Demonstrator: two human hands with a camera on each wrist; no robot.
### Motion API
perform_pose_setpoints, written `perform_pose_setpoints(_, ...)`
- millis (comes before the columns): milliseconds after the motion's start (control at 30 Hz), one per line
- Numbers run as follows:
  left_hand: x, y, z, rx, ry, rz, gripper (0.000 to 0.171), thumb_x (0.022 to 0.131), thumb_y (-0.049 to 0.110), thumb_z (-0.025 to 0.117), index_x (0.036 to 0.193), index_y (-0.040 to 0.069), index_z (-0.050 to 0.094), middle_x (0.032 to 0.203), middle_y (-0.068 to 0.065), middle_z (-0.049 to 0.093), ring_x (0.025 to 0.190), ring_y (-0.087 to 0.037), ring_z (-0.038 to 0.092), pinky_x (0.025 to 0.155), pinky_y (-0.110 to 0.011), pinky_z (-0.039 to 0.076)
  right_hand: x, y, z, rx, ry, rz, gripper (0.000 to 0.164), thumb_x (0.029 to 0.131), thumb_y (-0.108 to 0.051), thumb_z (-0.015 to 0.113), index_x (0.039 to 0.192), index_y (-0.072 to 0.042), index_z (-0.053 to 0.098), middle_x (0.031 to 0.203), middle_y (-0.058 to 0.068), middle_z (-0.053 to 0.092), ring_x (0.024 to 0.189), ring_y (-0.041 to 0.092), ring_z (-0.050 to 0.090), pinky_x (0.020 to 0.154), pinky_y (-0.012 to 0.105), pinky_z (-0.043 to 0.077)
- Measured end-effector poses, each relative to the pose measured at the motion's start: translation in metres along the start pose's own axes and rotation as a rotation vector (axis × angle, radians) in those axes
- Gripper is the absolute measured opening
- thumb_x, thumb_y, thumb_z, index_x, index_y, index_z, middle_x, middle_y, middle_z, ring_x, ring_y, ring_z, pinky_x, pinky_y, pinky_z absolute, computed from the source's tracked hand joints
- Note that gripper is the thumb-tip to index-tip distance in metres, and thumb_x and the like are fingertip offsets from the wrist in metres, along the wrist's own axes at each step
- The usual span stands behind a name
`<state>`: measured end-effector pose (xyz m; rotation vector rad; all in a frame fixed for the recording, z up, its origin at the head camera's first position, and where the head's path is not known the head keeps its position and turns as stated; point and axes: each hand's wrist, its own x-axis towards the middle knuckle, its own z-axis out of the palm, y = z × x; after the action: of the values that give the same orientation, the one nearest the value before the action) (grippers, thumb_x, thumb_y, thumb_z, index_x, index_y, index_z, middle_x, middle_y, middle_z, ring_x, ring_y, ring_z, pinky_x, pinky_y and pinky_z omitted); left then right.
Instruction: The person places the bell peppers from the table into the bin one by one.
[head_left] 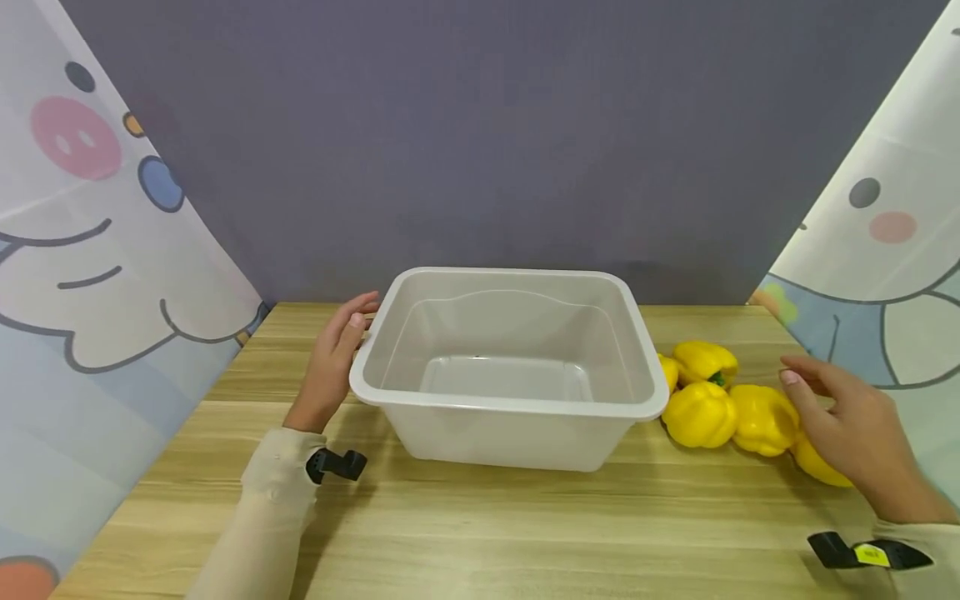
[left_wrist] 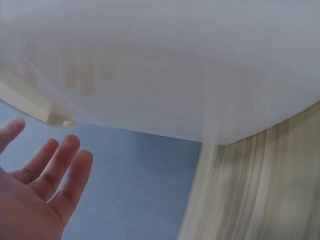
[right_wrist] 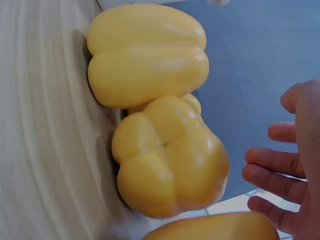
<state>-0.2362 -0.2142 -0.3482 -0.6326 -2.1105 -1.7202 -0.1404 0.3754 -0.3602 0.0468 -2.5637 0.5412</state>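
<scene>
A pale grey plastic tub (head_left: 506, 429) stands upright in the middle of the wooden table, with nothing visible inside it. At its left rim is my left hand (head_left: 330, 358), fingers loosely bent; the left wrist view shows that hand (left_wrist: 45, 185) just off the tub's wall (left_wrist: 145, 90). Several yellow bell peppers (head_left: 701, 414) lie in a cluster to the right of the tub, one partly hidden behind its rim. My right hand (head_left: 858, 425) hovers over the rightmost pepper (head_left: 817, 462), holding nothing. In the right wrist view its relaxed fingers (right_wrist: 275, 160) are apart from the peppers (right_wrist: 172, 155).
Behind the table (head_left: 465, 533) rises a dark grey panel (head_left: 480, 142). Cartoon-printed sheets (head_left: 97, 250) hang at the left and right sides. Each wrist carries a black strap with a small camera mount (head_left: 333, 464).
</scene>
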Motion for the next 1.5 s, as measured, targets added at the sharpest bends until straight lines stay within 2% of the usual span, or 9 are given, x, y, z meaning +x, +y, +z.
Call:
perform_pose_setpoints(100, -0.002, 0.000, -0.001, 0.057, 0.007, 0.014, 0.041, 0.108, 0.023, 0.040, 0.142, 0.004, 0.054, 0.133, -0.012, 0.053, 0.116, -0.019, 0.051, 0.090, -0.023, 0.045, -0.001, 0.004, -0.002, -0.003, -0.007, 0.008, 0.043, 0.104, -0.023, 0.052, 0.131, 0.009, 0.056, 0.115, 0.036, 0.061, 0.101, 0.053, 0.054, 0.073, 0.066, 0.043)
perform_pose_setpoints(200, -0.003, 0.000, -0.001, 0.104, 0.010, 0.026, 0.038, 0.108, 0.021, 0.042, 0.139, 0.006, 0.058, 0.131, -0.010, 0.054, 0.115, -0.018, 0.047, 0.090, -0.024, 0.042, -0.002, 0.009, -0.004, -0.022, -0.022, 0.029, 0.044, 0.104, -0.025, 0.052, 0.130, 0.010, 0.056, 0.116, 0.037, 0.059, 0.101, 0.055, 0.053, 0.074, 0.067, 0.042)
perform_pose_setpoints(433, -0.002, -0.002, -0.002, 0.108, -0.042, 0.066, 0.037, 0.107, 0.018, 0.045, 0.139, 0.009, 0.059, 0.135, -0.010, 0.054, 0.121, -0.018, 0.048, 0.093, -0.026, 0.042, -0.005, 0.023, -0.007, -0.092, -0.092, 0.087, 0.051, 0.104, -0.032, 0.051, 0.124, 0.014, 0.055, 0.115, 0.040, 0.056, 0.096, 0.056, 0.052, 0.075, 0.069, 0.042)
perform_pose_setpoints(667, -0.003, -0.003, -0.001, 0.065, -0.107, 0.006, 0.040, 0.108, 0.022, 0.040, 0.144, 0.012, 0.055, 0.146, -0.006, 0.048, 0.132, -0.019, 0.041, 0.100, -0.027, 0.039, -0.009, 0.039, -0.009, -0.088, -0.157, 0.107, 0.053, 0.104, -0.034, 0.052, 0.120, 0.017, 0.055, 0.114, 0.040, 0.057, 0.094, 0.055, 0.055, 0.074, 0.065, 0.046)
perform_pose_setpoints(800, -0.004, 0.000, 0.002, 0.041, -0.122, -0.023, 0.043, 0.108, 0.025, 0.037, 0.145, 0.011, 0.053, 0.150, -0.005, 0.043, 0.135, -0.019, 0.038, 0.100, -0.027, 0.037, -0.013, 0.046, -0.013, -0.086, -0.211, 0.175, 0.060, 0.104, -0.039, 0.049, 0.126, 0.017, 0.051, 0.120, 0.042, 0.053, 0.099, 0.057, 0.052, 0.074, 0.064, 0.046)
perform_pose_setpoints(933, -0.004, 0.001, 0.005, -0.022, -0.130, -0.055, 0.045, 0.108, 0.029, 0.035, 0.142, 0.005, 0.052, 0.148, -0.007, 0.044, 0.125, -0.020, 0.046, 0.093, -0.027, 0.044, -0.015, 0.052, -0.018, -0.093, -0.260, 0.224, 0.066, 0.105, -0.043, 0.046, 0.133, 0.017, 0.046, 0.125, 0.044, 0.047, 0.102, 0.058, 0.048, 0.073, 0.064, 0.044)
perform_pose_setpoints(1167, -0.003, 0.002, 0.006, -0.128, -0.140, -0.092, 0.045, 0.108, 0.033, 0.034, 0.137, 0.001, 0.047, 0.135, -0.013, 0.047, 0.102, -0.024, 0.056, 0.076, -0.029, 0.052, -0.018, 0.061, -0.020, -0.105, -0.309, 0.246, 0.068, 0.104, -0.045, 0.047, 0.132, 0.017, 0.045, 0.126, 0.048, 0.043, 0.104, 0.060, 0.045, 0.079, 0.066, 0.040)
perform_pose_setpoints(1333, -0.004, 0.001, 0.007, -0.160, -0.132, -0.072, 0.042, 0.108, 0.031, 0.034, 0.132, 0.000, 0.048, 0.130, -0.017, 0.048, 0.097, -0.030, 0.056, 0.073, -0.034, 0.053, -0.019, 0.066, -0.021, -0.098, -0.391, 0.303, 0.075, 0.103, -0.050, 0.044, 0.138, 0.016, 0.038, 0.130, 0.049, 0.035, 0.109, 0.063, 0.038, 0.085, 0.069, 0.035)
perform_pose_setpoints(1500, -0.004, 0.000, 0.010, -0.188, -0.111, -0.051, 0.036, 0.107, 0.025, 0.035, 0.126, 0.000, 0.051, 0.125, -0.020, 0.048, 0.092, -0.024, 0.057, 0.071, -0.031, 0.052, -0.021, 0.072, -0.023, -0.092, -0.439, 0.313, 0.078, 0.103, -0.051, 0.043, 0.139, 0.017, 0.035, 0.132, 0.050, 0.031, 0.113, 0.065, 0.034, 0.088, 0.071, 0.032)
